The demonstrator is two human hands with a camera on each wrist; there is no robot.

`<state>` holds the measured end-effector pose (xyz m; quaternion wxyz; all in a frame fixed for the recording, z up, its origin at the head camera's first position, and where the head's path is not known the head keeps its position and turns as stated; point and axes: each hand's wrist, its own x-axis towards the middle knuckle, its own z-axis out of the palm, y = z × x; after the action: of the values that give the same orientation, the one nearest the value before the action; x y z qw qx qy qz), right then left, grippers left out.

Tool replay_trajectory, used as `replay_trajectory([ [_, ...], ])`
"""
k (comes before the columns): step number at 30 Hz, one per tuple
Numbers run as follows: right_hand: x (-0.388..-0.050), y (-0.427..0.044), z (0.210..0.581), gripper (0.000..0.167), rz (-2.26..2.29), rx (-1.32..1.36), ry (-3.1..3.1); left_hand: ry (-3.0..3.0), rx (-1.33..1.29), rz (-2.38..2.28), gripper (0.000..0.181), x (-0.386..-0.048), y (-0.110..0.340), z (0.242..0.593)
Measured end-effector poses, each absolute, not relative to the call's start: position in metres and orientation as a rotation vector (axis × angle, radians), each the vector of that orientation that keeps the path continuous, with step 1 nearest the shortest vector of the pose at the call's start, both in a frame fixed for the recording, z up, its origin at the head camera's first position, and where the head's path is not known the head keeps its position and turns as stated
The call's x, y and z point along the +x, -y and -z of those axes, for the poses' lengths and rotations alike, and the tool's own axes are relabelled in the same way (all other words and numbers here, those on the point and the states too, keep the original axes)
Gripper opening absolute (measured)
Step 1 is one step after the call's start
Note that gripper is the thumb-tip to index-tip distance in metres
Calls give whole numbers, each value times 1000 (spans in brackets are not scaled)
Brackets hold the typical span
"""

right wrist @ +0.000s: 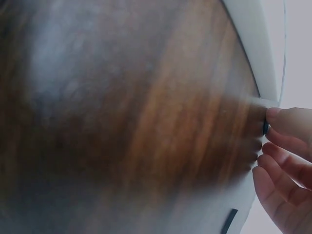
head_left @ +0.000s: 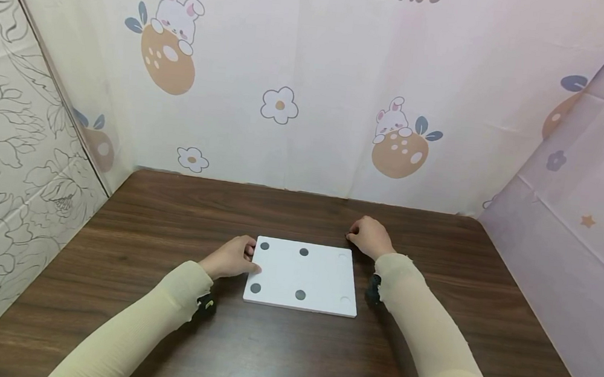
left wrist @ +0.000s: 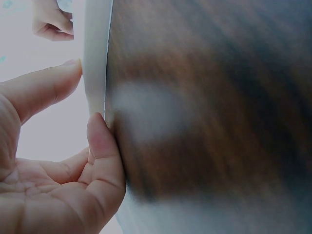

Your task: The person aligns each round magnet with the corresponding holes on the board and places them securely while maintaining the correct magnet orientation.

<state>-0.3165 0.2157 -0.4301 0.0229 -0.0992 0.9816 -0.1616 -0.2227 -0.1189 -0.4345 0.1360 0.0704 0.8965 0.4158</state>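
Observation:
A flat white rectangular board (head_left: 321,275) lies on the table in the head view. Several dark round discs (head_left: 304,252) sit along its left and middle, and two pale round recesses (head_left: 344,300) show near its right edge. My left hand (head_left: 230,257) holds the board's left edge, thumb on top and the other fingers curled at the side. Just beyond the far right corner, my right hand (head_left: 370,237) pinches a small dark disc (right wrist: 265,128) between thumb and index finger, apart from the board. The fingers hide most of that disc.
The brown wood-grain table (head_left: 286,357) extends around the board. A patterned curtain (head_left: 325,63) stands along its far edge, with more printed cloth at both sides. Dark wrist devices (head_left: 374,288) sit under both sleeves.

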Motion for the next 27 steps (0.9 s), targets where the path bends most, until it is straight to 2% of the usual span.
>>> replay_trajectory([
  [8,-314,-217,427,20,502,-321,-3045,-2588,212,-1217,58,-223,119,435],
  [27,-303,-221,415,24,543,-352,-3043,-2577,197,-1218,62,-222,119,433],
])
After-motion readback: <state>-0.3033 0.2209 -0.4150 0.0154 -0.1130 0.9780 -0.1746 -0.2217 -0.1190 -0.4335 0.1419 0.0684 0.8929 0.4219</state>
